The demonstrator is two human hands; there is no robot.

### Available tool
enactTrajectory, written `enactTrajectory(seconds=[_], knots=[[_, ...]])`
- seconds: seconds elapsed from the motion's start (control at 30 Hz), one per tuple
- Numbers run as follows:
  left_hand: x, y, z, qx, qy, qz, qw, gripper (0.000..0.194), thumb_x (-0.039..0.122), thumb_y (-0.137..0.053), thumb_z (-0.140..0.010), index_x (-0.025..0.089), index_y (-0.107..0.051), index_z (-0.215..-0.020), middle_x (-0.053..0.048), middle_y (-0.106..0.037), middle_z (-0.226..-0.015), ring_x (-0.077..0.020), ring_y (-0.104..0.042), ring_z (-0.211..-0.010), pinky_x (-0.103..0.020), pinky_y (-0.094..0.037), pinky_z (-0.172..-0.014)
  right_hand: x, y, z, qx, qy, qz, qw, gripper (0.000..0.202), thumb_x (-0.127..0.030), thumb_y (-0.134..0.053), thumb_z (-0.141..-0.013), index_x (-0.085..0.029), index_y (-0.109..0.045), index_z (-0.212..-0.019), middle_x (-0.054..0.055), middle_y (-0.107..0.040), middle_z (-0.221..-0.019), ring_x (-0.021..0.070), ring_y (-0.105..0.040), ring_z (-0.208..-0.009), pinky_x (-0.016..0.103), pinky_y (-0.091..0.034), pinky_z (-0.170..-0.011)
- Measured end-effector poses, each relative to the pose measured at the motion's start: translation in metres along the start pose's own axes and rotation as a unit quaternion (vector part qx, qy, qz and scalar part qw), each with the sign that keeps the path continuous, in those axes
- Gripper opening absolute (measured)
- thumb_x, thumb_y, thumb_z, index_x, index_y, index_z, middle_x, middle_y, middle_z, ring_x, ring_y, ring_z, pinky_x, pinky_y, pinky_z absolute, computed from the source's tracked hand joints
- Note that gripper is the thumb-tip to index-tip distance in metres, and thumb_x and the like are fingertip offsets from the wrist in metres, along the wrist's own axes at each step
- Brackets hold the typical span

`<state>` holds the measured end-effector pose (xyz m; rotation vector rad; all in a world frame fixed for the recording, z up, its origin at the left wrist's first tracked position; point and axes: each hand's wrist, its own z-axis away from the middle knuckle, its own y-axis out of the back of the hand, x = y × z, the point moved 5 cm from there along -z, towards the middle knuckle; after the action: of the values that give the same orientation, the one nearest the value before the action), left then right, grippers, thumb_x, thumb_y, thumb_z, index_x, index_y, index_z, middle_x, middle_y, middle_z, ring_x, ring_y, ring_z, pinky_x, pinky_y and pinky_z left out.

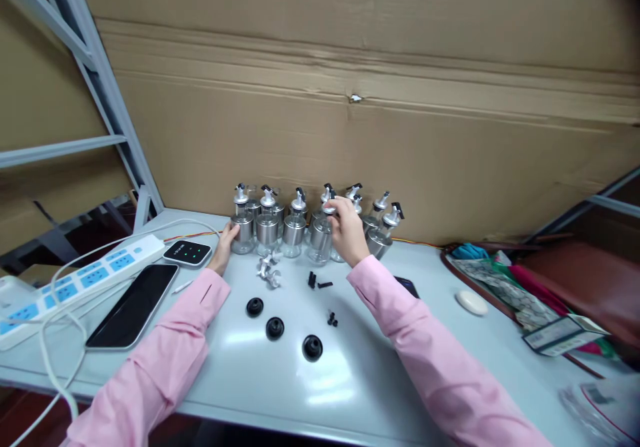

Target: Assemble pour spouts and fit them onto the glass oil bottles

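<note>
Several glass bottles with steel bands and silver pour spouts stand in rows against the cardboard. My left hand [225, 248] rests around the side of the leftmost front bottle [243, 231]. Farther right, my right hand [346, 228] pinches the spout at the top of a bottle [320, 239]. In front of the bottles lie silver spout parts [270, 270], short black pieces [312, 280] and small black plugs [333, 319]. Three round black stoppers [275, 328] form a slanting line nearer the front edge.
At left are a white power strip [95, 277] with cables, a black phone [133, 306] and a small device [187, 252]. To the right lie a white oval object [471, 302], a small box [565, 335] and cloths. Cardboard [320, 140] stands behind.
</note>
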<state>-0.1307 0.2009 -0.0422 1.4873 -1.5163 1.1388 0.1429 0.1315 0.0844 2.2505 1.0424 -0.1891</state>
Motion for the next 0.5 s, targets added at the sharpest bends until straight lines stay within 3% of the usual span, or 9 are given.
enactTrajectory(seconds=[0.23,0.37,0.4,0.47,0.5], knots=[[-0.005,0.001,-0.002,-0.011,0.007,0.027,1.0,0.049,0.046,-0.054,-0.075,0.018,-0.053,-0.116,-0.006,-0.054,-0.126,-0.0259,-0.041,-0.124,-0.037,-0.029,-0.105,0.024,-0.02,-0.005,-0.012,-0.01,-0.004,1.0,0.036,-0.002,-0.038,-0.07,-0.018,-0.052,-0.098,0.011,-0.054,-0.105,0.0223,-0.052,-0.102,0.04,-0.042,-0.09],[-0.008,0.003,-0.003,-0.007,0.011,0.039,0.999,0.05,0.05,-0.055,-0.074,0.018,-0.055,-0.112,-0.005,-0.054,-0.126,-0.0256,-0.04,-0.125,-0.036,-0.028,-0.106,0.013,-0.009,0.002,-0.011,0.009,0.004,1.0,0.039,-0.005,-0.039,-0.075,-0.02,-0.05,-0.109,0.011,-0.048,-0.121,0.0224,-0.042,-0.12,0.043,-0.036,-0.099],[-0.009,0.003,-0.003,-0.004,0.014,0.042,0.999,0.051,0.052,-0.055,-0.074,0.018,-0.055,-0.111,-0.005,-0.055,-0.126,-0.0258,-0.04,-0.125,-0.036,-0.029,-0.105,0.008,0.001,0.006,0.012,0.019,0.009,1.0,0.037,-0.007,-0.04,-0.077,-0.021,-0.049,-0.11,0.011,-0.049,-0.121,0.0222,-0.042,-0.121,0.044,-0.035,-0.1],[-0.01,0.002,-0.004,0.0,0.023,0.05,0.998,0.054,0.057,-0.052,-0.075,0.016,-0.056,-0.11,-0.007,-0.056,-0.124,-0.0263,-0.044,-0.122,-0.037,-0.031,-0.104,0.002,0.031,0.019,0.139,0.016,0.024,0.99,0.032,-0.014,-0.05,-0.076,-0.022,-0.049,-0.107,0.011,-0.049,-0.119,0.0245,-0.043,-0.118,0.049,-0.032,-0.1],[-0.01,0.001,-0.005,0.003,0.028,0.055,0.998,0.056,0.059,-0.05,-0.075,0.015,-0.056,-0.11,-0.008,-0.057,-0.123,-0.0263,-0.045,-0.121,-0.037,-0.032,-0.103,0.005,0.047,0.027,0.207,-0.013,0.031,0.978,0.038,-0.019,-0.058,-0.072,-0.022,-0.047,-0.109,0.011,-0.046,-0.122,0.0264,-0.04,-0.12,0.051,-0.028,-0.101]])
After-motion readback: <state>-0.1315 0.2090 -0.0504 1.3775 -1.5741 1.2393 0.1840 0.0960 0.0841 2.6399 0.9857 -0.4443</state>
